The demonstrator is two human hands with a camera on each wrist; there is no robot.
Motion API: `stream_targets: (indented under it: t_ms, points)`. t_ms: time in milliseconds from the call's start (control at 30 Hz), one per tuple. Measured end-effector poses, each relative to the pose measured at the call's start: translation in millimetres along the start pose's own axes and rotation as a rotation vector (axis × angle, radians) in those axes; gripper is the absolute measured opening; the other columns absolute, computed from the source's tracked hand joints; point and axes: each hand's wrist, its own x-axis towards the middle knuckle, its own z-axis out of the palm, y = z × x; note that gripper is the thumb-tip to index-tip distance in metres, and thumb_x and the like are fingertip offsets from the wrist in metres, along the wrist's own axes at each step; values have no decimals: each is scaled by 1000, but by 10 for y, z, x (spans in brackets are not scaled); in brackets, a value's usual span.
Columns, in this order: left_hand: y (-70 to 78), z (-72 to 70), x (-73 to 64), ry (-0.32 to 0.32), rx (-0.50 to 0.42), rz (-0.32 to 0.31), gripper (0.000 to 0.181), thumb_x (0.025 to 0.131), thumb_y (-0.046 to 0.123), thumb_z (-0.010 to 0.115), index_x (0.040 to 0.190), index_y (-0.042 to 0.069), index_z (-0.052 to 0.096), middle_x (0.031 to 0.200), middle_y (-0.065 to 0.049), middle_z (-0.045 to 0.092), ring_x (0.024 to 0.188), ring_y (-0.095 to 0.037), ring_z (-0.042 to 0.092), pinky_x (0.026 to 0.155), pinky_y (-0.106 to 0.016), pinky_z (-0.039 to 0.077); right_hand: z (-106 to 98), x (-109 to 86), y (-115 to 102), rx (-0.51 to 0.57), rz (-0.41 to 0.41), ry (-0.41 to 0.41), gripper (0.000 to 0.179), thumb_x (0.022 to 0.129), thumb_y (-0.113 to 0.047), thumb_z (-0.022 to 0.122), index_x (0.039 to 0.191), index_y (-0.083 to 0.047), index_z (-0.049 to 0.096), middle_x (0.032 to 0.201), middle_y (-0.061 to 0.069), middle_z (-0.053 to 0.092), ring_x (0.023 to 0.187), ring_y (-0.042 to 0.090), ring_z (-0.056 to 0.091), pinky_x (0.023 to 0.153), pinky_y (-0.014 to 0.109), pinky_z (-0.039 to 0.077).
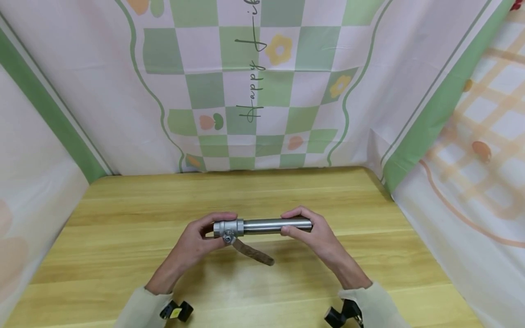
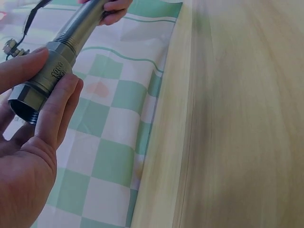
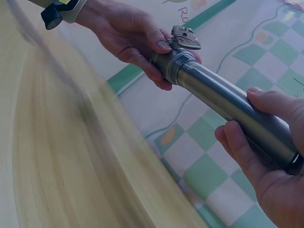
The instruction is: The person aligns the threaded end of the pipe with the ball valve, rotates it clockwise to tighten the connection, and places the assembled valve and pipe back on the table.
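Note:
My left hand (image 1: 193, 243) grips a metal ball valve (image 1: 228, 227) between thumb and fingers, and the valve's open threaded end faces the palm in the left wrist view. A brownish lever handle (image 1: 253, 253) slants from the valve toward the lower right. Joined to the valve's other end is a smooth steel pipe (image 1: 264, 226), with some thread (image 3: 188, 71) showing at the joint. My right hand (image 1: 317, 234) holds the pipe near its free end, thumb on one side and fingers on the other. Valve and pipe lie level, held above the wooden table (image 1: 229, 196).
A curtain (image 1: 283, 91) with green checks hangs behind the table's far edge, and more printed cloth (image 1: 484, 182) hangs along the right side. Small black devices (image 1: 343, 313) are strapped at both wrists, by the light sleeves (image 1: 369, 305).

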Motion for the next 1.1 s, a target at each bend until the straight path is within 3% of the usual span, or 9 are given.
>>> stream_targets:
  t_ms: [333, 533, 1100]
  points:
    - [-18, 2, -6, -3, -17, -28, 53, 95, 6, 80, 147, 13, 67, 149, -22, 61, 115, -30, 64, 88, -32, 64, -23, -10, 20, 83, -16, -58, 44, 96, -4, 80, 136, -2, 62, 149, 20, 56, 111, 21, 71, 89, 29, 64]
    - [-50, 15, -31, -2, -26, -19, 54, 94, 4, 80, 146, 9, 67, 148, -23, 62, 115, -30, 65, 88, -32, 64, -27, -31, 45, 93, -3, -93, 41, 96, -2, 80, 133, 0, 61, 140, 20, 58, 107, 24, 74, 88, 30, 65]
    - [-16, 18, -9, 5, -15, -32, 54, 95, 5, 80, 146, 13, 68, 148, -23, 60, 114, -30, 65, 88, -33, 65, -24, -20, 14, 42, -11, -40, 36, 99, -8, 79, 132, -2, 65, 132, 23, 64, 104, 22, 73, 86, 30, 65]
